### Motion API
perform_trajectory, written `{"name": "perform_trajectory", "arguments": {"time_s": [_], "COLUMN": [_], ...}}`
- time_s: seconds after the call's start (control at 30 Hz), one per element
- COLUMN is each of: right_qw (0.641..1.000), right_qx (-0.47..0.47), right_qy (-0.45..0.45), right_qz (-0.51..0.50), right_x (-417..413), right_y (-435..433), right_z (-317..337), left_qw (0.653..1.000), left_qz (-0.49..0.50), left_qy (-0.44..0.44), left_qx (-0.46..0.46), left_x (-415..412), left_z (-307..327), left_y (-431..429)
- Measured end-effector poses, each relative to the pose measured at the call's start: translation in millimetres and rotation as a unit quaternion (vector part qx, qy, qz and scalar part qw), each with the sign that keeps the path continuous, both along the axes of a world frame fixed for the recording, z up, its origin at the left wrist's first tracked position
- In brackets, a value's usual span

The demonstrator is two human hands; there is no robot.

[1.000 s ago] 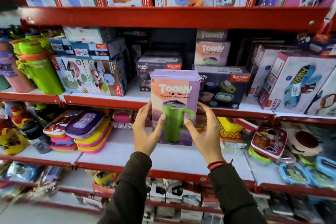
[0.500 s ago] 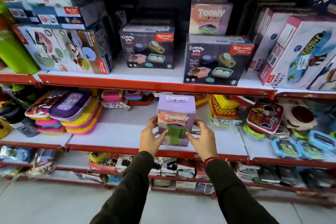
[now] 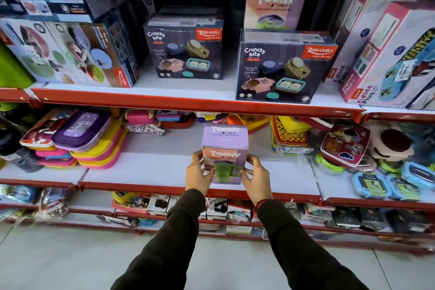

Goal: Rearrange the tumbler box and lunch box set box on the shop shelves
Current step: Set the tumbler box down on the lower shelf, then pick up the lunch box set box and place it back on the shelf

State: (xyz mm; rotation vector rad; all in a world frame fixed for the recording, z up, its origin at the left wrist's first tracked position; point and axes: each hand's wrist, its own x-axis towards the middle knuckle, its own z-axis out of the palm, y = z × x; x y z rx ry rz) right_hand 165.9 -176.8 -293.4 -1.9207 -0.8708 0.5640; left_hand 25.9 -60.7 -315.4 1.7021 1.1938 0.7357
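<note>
A lilac and peach Toony tumbler box (image 3: pixel 224 146) with a green mug printed on it stands upright at the front of the lower white shelf (image 3: pixel 150 167). My left hand (image 3: pixel 199 173) grips its left side and my right hand (image 3: pixel 256 178) grips its right side. On the shelf above stand two dark Crunchy Bite lunch box set boxes, one in the middle (image 3: pixel 186 50) and one further right (image 3: pixel 282 68). Behind the right one, two more Toony boxes (image 3: pixel 275 4) are stacked.
Stacked flat lunch boxes (image 3: pixel 82 139) lie left of the tumbler box, cartoon lunch boxes (image 3: pixel 343 141) and blue containers (image 3: pixel 386 183) to its right. Large pink Kidzee boxes (image 3: pixel 381 54) fill the upper right. A red shelf edge (image 3: pixel 188 103) runs above the hands. Grey tiled floor lies below.
Both hands have lowered the tumbler box from in front of the upper shelf down onto the lower shelf, and my view has tilted downward.
</note>
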Motion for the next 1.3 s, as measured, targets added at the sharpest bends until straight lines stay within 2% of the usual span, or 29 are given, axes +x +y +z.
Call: {"name": "perform_trajectory", "arguments": {"time_s": [0.13, 0.27, 0.4, 0.53, 0.6, 0.77, 0.93, 1.13, 1.3], "right_qw": [0.999, 0.987, 0.952, 0.911, 0.905, 0.958, 0.978, 0.956, 0.933], "right_qx": [0.028, 0.131, 0.250, 0.320, 0.331, 0.226, 0.166, 0.244, 0.312], "right_qy": [0.009, -0.041, -0.116, -0.174, -0.172, -0.066, -0.026, -0.075, -0.093], "right_qz": [-0.037, -0.085, -0.135, -0.194, -0.205, -0.166, -0.121, -0.147, -0.154], "right_x": [-2, 7, 19, 41, 55, 91, 107, 97, 79], "right_y": [-7, -13, -12, -9, -9, -6, -2, -3, -11], "right_z": [13, 50, 102, 152, 171, 196, 199, 207, 215], "left_qw": [0.999, 0.986, 0.952, 0.928, 0.935, 0.972, 0.977, 0.973, 0.955], "left_qz": [-0.009, 0.013, 0.030, 0.002, -0.034, -0.115, -0.143, -0.093, -0.039], "left_qy": [-0.035, -0.082, -0.129, -0.152, -0.147, -0.098, -0.076, -0.126, -0.197], "left_qx": [0.020, 0.145, 0.277, 0.341, 0.321, 0.181, 0.136, 0.169, 0.219], "left_x": [-14, -21, -1, 35, 52, 80, 89, 82, 62], "left_z": [14, 50, 113, 178, 201, 222, 222, 233, 241], "left_y": [-9, -14, -9, -4, -4, 1, 5, 2, -4]}}
